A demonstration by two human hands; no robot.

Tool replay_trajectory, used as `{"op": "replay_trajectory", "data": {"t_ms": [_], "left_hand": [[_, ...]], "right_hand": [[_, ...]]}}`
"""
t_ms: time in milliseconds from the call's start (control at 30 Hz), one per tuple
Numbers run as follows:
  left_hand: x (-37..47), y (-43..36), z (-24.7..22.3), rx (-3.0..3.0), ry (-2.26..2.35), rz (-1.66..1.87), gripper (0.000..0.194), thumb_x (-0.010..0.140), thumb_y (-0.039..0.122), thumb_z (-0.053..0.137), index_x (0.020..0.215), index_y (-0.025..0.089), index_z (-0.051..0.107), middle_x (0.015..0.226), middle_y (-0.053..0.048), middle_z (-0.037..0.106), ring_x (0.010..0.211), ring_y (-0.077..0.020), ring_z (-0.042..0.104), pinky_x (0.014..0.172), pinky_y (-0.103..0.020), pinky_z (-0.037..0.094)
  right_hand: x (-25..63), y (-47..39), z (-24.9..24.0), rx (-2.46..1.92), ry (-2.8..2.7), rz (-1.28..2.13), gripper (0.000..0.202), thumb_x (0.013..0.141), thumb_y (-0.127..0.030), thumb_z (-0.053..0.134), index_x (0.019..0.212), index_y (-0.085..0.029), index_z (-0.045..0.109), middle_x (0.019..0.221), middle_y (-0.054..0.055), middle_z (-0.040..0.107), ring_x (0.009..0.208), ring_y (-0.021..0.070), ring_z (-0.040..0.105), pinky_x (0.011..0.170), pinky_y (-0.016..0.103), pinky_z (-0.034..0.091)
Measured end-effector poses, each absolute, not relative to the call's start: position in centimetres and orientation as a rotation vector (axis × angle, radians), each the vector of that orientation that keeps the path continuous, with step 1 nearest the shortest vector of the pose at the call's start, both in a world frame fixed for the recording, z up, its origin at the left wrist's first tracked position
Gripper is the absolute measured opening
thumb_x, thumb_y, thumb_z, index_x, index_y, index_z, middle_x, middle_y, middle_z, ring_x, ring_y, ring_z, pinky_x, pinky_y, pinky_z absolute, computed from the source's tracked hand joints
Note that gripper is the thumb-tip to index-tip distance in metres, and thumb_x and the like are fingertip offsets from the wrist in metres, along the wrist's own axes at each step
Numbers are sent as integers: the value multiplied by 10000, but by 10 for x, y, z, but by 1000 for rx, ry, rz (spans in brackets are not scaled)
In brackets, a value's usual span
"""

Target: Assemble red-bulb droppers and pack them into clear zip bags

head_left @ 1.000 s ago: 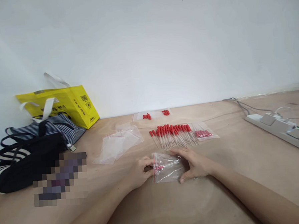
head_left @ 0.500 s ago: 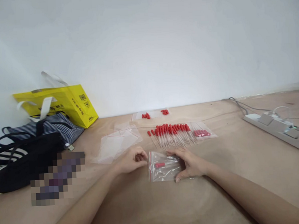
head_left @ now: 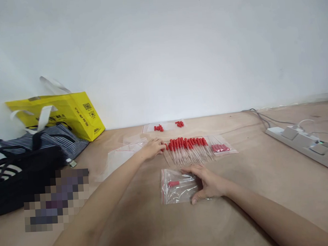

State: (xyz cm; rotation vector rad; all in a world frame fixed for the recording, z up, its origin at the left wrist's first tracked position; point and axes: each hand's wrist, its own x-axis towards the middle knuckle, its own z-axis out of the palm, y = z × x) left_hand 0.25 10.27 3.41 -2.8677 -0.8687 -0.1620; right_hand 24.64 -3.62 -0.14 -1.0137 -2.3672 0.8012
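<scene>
Wooden tabletop (head_left: 158, 226), pale wall (head_left: 177, 56), red-topped droppers (head_left: 188, 148)

Left hand (head_left: 153, 148) at droppers (head_left: 188, 151); right hand (head_left: 209, 181) on bag (head_left: 176, 194).

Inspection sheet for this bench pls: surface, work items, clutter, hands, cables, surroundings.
Surface: brown tabletop, wood-look, small dark marks toward the back right.
Work items: row of red-topped droppers; clear zip bag in front with one red-topped dropper inside; filled bag at the row's right; flat clear bags on the left; red pieces in two clusters at the back.
Clutter: yellow bag, striped bag and black bag at left; pixelated item, unidentifiable.
Hands: left hand at the row's left end, grip unclear; right hand on the front bag, thumb and fingers spread.
Cables: power strip at right, grey cables behind it.
Surroundings: pale wall behind.
</scene>
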Motion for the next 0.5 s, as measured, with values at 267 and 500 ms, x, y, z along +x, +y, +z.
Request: {"op": "replay_trajectory", "data": {"t_ms": [267,500], "left_hand": [[-23,84,36,-2793,-793,-110,112,806,99,475,804,181,552,926,-49,598,931,-170,502,851,-304,336],[-91,6,39,-2690,-1028,-274,245,772,50,349,882,184,522,824,-37,608,757,-161,565,662,-257,432]], "right_hand": [[247,-37,-2,-1009,-2362,799,885,485,-569,702,1230,-194,405,1206,109,465,1108,265,407,933,420,312],[247,-38,-3,-1017,-2357,799,873,500,-560,701,1239,-211,394,1225,101,456,1115,272,401,935,429,309]]}}
